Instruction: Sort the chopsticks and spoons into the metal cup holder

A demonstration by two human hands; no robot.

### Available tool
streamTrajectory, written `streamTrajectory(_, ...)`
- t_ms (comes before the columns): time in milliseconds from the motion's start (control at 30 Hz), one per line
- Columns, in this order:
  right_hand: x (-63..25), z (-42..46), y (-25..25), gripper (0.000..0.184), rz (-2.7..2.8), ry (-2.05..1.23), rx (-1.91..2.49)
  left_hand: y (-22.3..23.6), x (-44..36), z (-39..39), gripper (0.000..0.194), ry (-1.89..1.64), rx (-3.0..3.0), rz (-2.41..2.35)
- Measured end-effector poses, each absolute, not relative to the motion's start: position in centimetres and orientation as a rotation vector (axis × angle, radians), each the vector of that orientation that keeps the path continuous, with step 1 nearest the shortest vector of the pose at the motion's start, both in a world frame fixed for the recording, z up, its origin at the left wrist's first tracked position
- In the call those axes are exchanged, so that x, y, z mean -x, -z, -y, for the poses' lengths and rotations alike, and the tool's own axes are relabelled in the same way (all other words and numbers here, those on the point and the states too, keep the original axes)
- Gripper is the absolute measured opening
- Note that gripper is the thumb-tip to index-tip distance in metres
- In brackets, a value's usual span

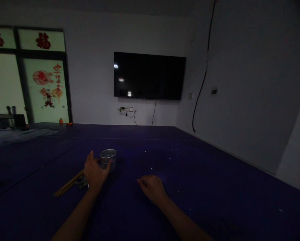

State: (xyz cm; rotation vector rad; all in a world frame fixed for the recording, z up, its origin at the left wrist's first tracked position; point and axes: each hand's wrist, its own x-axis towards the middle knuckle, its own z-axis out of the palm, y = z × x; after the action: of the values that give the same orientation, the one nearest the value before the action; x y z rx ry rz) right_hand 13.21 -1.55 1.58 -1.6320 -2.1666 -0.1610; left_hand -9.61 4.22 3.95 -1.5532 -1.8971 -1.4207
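A grey, round, open-topped metal cup (108,154) stands upright on the purple tabletop. My left hand (96,172) is just in front of it with thumb and fingers apart; the thumb overlaps the cup's near side, and I cannot tell whether it touches. Behind and left of this hand lies a bundle of thin wooden sticks (69,184), partly covered by the hand. A small dark object (81,181) lies by the sticks, too dim to name. My right hand (152,188) rests low over the table, fingers curled together; anything inside them is hidden.
Small white scraps (151,168) are scattered over the purple table (215,187). Clear plastic sheeting (21,135), a black holder (11,120) and small orange items (61,121) are at the left. A television (150,76) hangs on the back wall; a black cable (202,83) hangs at right.
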Motion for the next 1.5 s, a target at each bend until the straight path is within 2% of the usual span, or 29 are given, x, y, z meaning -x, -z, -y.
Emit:
streamTrajectory(100,-13.2,1.4,-1.4,0.034,2.16,0.166,1.617,-3.2,9.3,-4.8,0.105,1.38,1.618,2.008)
streamTrajectory(567,-13.3,1.2,-1.1,0.035,2.153,0.177,1.589,-2.2,9.6,-6.7,0.094,1.335,1.764,2.109)
streamTrajectory(867,-13.3,1.3,-1.2,0.037,2.175,0.17,1.563,-3.2,9.4,-6.3,0.08,1.224,1.757,2.106)
streamTrajectory(1000,-13.4,1.3,-1.1,0.037,2.162,0.17,1.569,-4.2,10.5,-5.5,0.051,1.069,1.56,2.144)
streamTrajectory(1100,-13.4,1.2,-1.1,0.037,2.169,0.158,1.564,-4.6,12.2,-5.2,0.04,0.825,1.511,2.27)
streamTrajectory(1267,-13.3,1.3,-1.3,0.037,2.167,0.157,1.571,-4.6,14.8,-5.8,0.04,0.558,1.621,2.579)
streamTrajectory(1500,-13.3,1.3,-1.4,0.035,2.171,0.16,1.592,-4.3,16.4,-6.9,0.038,0.575,1.611,2.715)
